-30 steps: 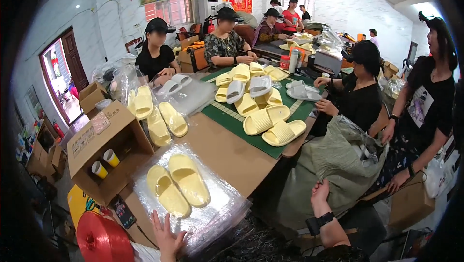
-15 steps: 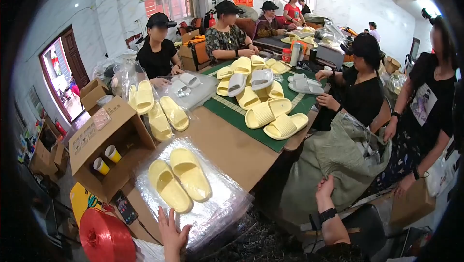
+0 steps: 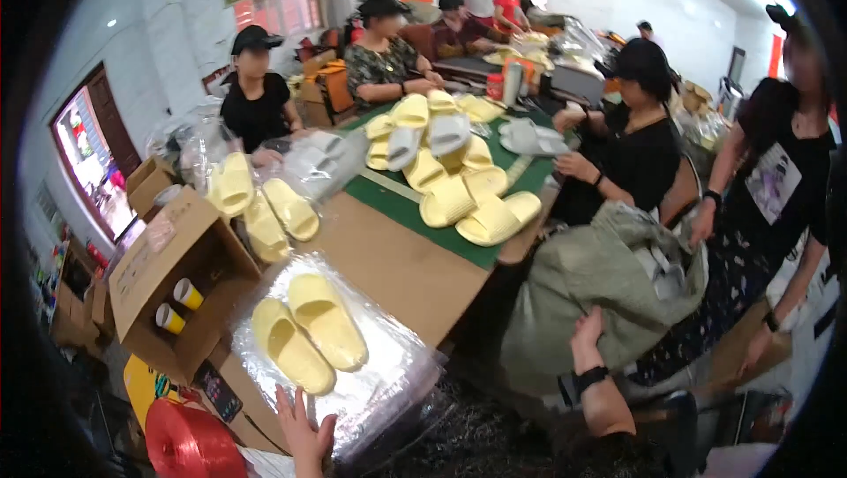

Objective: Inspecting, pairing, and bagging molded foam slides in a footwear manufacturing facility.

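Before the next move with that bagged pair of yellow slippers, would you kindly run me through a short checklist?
1. Left hand touches the clear bag: ok.
2. Both yellow slippers lie side by side in the bag: ok.
3. Bag's near end hangs over the table edge: not ok.
4. Right hand free: not ok, on the grey-green sack.
5. Bag sealed: cannot tell.
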Tool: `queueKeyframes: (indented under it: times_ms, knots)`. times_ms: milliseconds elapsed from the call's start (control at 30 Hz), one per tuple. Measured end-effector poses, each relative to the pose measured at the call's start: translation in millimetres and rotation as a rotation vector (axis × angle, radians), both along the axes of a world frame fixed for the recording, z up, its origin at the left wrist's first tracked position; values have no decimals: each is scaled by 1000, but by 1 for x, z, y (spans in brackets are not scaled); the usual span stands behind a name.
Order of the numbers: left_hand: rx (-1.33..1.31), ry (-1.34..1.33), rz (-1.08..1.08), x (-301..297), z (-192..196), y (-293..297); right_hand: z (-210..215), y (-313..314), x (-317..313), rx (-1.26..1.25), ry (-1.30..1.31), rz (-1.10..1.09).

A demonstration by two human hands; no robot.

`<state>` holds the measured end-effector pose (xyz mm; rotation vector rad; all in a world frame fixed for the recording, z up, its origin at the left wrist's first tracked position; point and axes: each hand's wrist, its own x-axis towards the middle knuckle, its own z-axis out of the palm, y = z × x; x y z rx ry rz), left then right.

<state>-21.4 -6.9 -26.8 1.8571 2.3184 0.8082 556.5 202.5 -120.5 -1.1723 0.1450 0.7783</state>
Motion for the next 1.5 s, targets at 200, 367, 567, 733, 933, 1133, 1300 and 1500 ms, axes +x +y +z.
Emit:
queueKeyframes:
  times_ms: [200, 367, 567, 733, 933, 1133, 1300, 1500]
  knots:
    - [-41, 10, 4, -1, 3, -10, -37, 0, 32, 32, -93, 51]
    - [-46, 3, -5, 6, 9, 3, -22, -6, 38, 90, -182, -96]
    - [-58, 22, -26, 2, 6, 5, 29, -27, 73, -76, -138, -301]
    - [-28, 36, -2, -2, 1, 5, 35, -61, 159, -391, -269, -562]
    - [-6, 42, 9, 3, 5, -2, 31, -79, 178, -516, -456, -563]
    - [2, 34, 1, 4, 3, -5, 29, -56, 168, -274, -449, -443]
    - [-28, 43, 25, -1, 3, -9, 13, 33, 64, 30, -815, 123]
    - [-11, -32, 3, 5, 26, 9, 115, 31, -189, 470, -1145, 1112]
